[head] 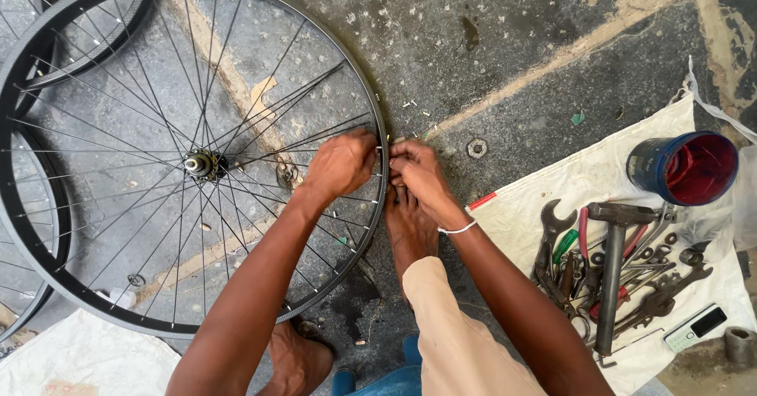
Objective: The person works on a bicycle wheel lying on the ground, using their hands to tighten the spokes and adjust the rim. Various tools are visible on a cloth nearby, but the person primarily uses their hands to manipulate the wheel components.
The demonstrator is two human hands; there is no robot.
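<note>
Bicycle wheel (95,207): most spokes fitted; your left hand (341,163) and right hand (418,171) pinch a spoke at the rim's right side.

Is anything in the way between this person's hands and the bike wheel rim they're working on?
Nothing visible is. The left hand reaches in among the spokes and the right hand sits just outside the rim, both pressed at the same spot on it.

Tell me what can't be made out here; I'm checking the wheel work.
Head view:
- Left hand and right hand cover the rim where they meet; anything pinched is hidden.
- Other wheels cut off by the left edge.
- Wrenches overlap under the hammer.
</note>
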